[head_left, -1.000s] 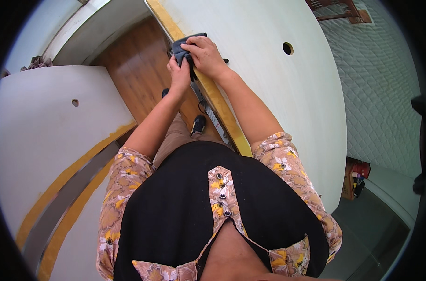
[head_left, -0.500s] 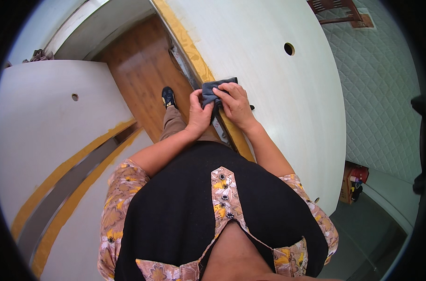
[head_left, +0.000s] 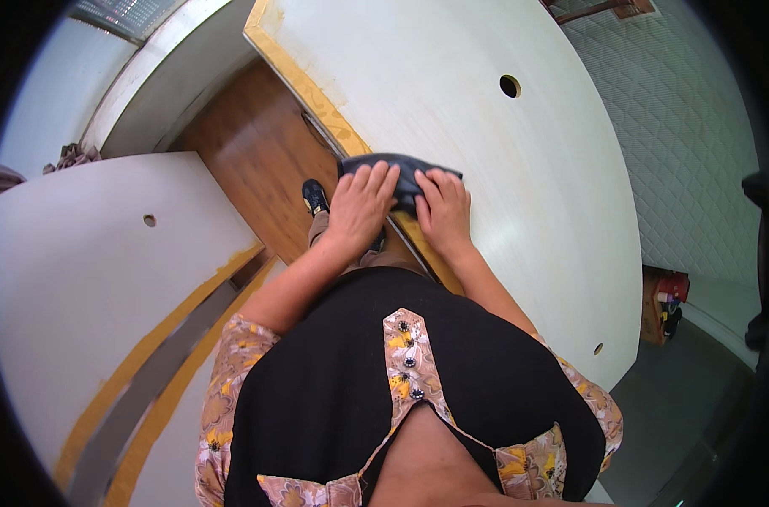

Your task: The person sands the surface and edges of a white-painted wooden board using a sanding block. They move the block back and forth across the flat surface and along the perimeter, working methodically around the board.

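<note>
A dark grey cloth with a darker edge lies across the yellow-brown border of the white tabletop, spread wide and slightly creased. My left hand rests on its left part, fingers together and bent over the fabric. At the right part, my right hand has its fingers curled onto the cloth, the thumb side toward the middle. Between the two hands the fabric bunches and hangs toward the table edge. Its underside is hidden, and part of the cloth is covered by my fingers.
A round hole pierces the tabletop. To the left stands another white table with yellow-brown edging and a grey gap. Below lies a wooden floor, where my shoe shows. A box of small items sits at the right.
The cloth was small and bunched up, pinched between both hands; now it is spread wider over the table edge. My left hand has turned palm down onto it. The view has shifted slightly.
</note>
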The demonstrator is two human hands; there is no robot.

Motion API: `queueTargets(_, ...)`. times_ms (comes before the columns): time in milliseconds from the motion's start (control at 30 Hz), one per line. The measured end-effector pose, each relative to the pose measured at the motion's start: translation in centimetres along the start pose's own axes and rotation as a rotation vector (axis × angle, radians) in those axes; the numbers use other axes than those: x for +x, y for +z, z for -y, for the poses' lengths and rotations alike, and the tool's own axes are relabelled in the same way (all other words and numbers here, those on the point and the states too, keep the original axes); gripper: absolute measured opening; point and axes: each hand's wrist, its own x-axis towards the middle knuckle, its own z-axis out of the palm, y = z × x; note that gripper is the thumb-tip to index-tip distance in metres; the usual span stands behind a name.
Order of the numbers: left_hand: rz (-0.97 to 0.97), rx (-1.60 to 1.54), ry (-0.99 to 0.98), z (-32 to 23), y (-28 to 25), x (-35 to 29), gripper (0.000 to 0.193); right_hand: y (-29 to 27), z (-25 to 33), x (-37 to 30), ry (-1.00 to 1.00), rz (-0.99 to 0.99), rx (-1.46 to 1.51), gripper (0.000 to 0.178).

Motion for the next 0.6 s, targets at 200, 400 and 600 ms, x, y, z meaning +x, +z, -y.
queueTargets(200, 0.045, 0.023, 0.017, 1.8, 1.1, 0.9, 0.065, 1.5, -0.4, 3.0, 0.0, -0.024, -0.046, 0.05)
queueTargets(400, 0.003, 0.126, 0.057, 11.1, 2.6, 12.7, 0.055, 5.7, -3.3, 14.8, 0.043, -0.169, -0.124, 0.046)
queueTargets(600, 0.034, -0.035, 0.219, 15.2, 2.7, 16.3, 0.054, 6.8, -4.0, 16.6, 0.095, -0.213, -0.079, 0.044)
